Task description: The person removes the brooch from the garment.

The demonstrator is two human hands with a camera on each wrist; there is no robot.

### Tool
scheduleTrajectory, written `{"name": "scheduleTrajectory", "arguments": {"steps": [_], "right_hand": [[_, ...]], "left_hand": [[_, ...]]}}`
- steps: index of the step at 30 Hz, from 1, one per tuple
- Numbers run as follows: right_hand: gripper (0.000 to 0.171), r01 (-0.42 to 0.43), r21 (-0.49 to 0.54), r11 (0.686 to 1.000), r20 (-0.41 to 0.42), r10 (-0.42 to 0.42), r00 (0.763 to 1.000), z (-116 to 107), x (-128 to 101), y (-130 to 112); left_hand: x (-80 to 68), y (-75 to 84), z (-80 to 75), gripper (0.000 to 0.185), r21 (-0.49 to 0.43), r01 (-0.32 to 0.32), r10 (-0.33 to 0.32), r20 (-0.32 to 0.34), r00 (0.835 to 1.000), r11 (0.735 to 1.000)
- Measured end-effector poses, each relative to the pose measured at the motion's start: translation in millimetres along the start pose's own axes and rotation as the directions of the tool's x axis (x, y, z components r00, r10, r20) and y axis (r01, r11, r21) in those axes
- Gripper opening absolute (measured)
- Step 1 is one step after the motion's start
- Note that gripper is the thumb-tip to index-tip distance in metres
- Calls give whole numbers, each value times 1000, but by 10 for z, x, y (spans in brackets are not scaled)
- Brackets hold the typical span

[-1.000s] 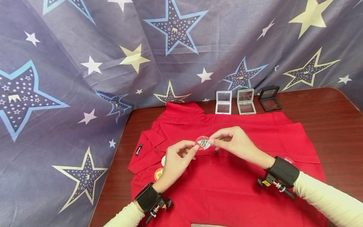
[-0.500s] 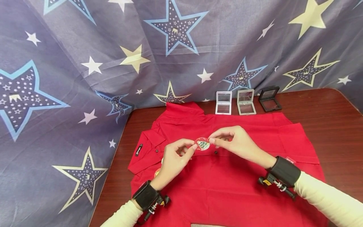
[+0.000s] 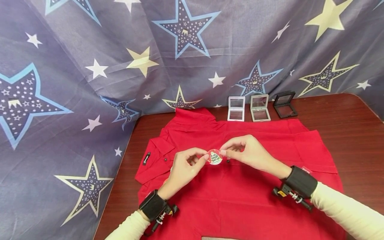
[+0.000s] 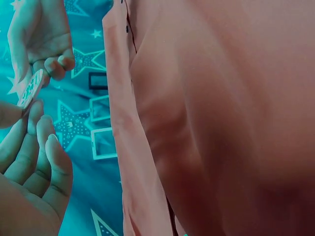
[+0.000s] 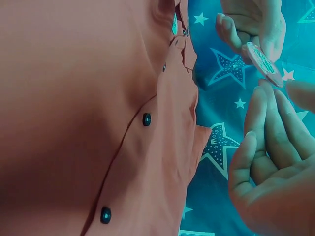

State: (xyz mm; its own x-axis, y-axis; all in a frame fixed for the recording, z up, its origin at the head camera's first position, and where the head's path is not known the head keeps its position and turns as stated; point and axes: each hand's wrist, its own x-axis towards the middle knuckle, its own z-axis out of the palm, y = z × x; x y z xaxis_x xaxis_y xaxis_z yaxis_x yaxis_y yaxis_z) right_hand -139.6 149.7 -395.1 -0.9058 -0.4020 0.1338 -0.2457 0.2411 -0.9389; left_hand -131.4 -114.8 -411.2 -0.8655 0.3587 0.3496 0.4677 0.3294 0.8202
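A round badge [image 3: 214, 157] with a green tree picture is held just above the red shirt [image 3: 255, 200]. My left hand [image 3: 204, 157] pinches its left edge with thumb and forefinger. My right hand [image 3: 224, 152] pinches its right edge. The shirt lies flat on the brown table [image 3: 345, 126], collar to the left. In the left wrist view the badge [image 4: 30, 88] shows edge-on between the left hand [image 4: 22, 118] and the right hand [image 4: 42, 34]. In the right wrist view the badge [image 5: 263, 64] sits between the right hand [image 5: 268, 98] and the left hand [image 5: 251, 24].
Three small open display boxes stand behind the shirt: a white one [image 3: 236, 108], a grey one [image 3: 260, 107] and a black one [image 3: 285, 104]. A star-patterned blue cloth [image 3: 90, 66] hangs behind and drapes over the table's left side. The shirt's dark buttons [image 5: 146, 119] run along its placket.
Both hands have lowered the badge a little, toward the shirt and toward me. The grip on it is unchanged.
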Motion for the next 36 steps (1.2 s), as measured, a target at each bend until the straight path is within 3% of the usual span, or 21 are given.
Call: {"name": "scheduleTrajectory", "arguments": {"steps": [11,17,29,36], "right_hand": [[11,-10,2,1000,11,10,1000,69,13,61],[11,-57,3,998,-26,57,998,-5,68,114],[17,-212,14,977,-188,211,959,-431,424,426],[23,-261,-81,962,-275,230,933,-707,612,532]], "left_hand": [[13,-10,-14,8,20,6,-6,6,1000,1000],[3,-43,-19,9,-2,16,-16,1,1000,1000],[-58,-86,-150,6,81,-21,20,7,1000,996],[-112,-137,-174,8,101,-30,26,40,999,994]]}}
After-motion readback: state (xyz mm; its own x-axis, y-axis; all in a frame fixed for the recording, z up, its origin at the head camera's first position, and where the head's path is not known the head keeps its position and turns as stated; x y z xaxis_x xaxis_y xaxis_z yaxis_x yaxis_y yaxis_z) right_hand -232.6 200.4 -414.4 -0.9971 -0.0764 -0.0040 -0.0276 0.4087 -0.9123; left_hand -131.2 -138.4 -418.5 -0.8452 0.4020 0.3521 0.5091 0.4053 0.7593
